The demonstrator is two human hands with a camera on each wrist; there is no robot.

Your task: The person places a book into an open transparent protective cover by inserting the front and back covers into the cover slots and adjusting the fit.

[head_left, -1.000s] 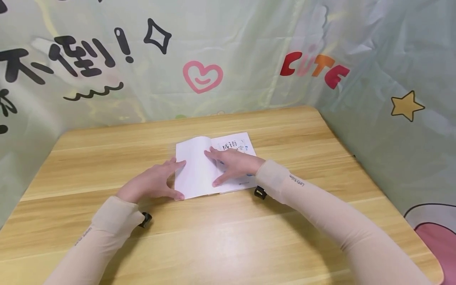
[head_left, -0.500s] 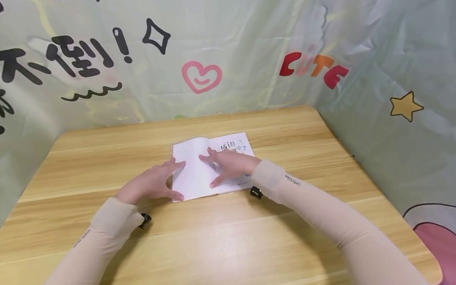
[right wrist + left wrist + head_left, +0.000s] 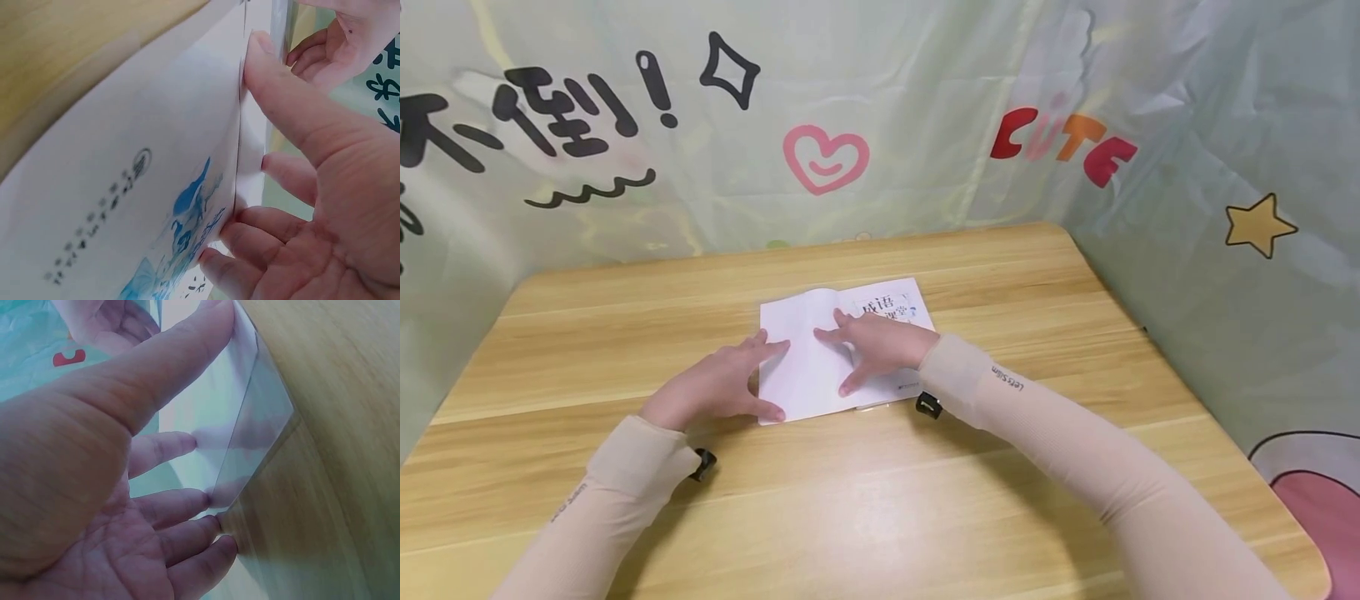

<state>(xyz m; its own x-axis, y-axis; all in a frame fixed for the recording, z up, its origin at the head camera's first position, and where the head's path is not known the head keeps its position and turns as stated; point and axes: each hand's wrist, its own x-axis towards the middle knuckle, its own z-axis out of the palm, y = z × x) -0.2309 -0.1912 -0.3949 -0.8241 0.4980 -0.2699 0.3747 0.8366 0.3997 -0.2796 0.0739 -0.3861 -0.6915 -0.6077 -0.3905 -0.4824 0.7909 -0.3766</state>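
Book (image 3: 820,367) lies open on the table (image 3: 850,508), about midway between the left and right edges and toward the far edge; the table's near edge is cut off. Its left page (image 3: 793,383) is white, while the right page (image 3: 886,387) carries a title (image 3: 880,303) partly hidden under the right hand (image 3: 887,343). In the right wrist view, that page shows a blue picture (image 3: 187,219), cut off at the bottom, and a line of small print (image 3: 94,219) too blurred to read. Both hands are spread wide, thumbs well apart from the fingers, and neither clasps anything. The left hand (image 3: 715,385) touches the left page's outer edge, its thumb at the near corner; whether every fingertip touches paper or the clear cover (image 3: 259,419) sticking out there, I cannot tell. The right hand spans the fold, thumb pressing near it and index fingertip over the left page. Compared with a second earlier, that fingertip reaches slightly farther across the left page, while the left hand keeps to the same edge and the book remains open at these pages.
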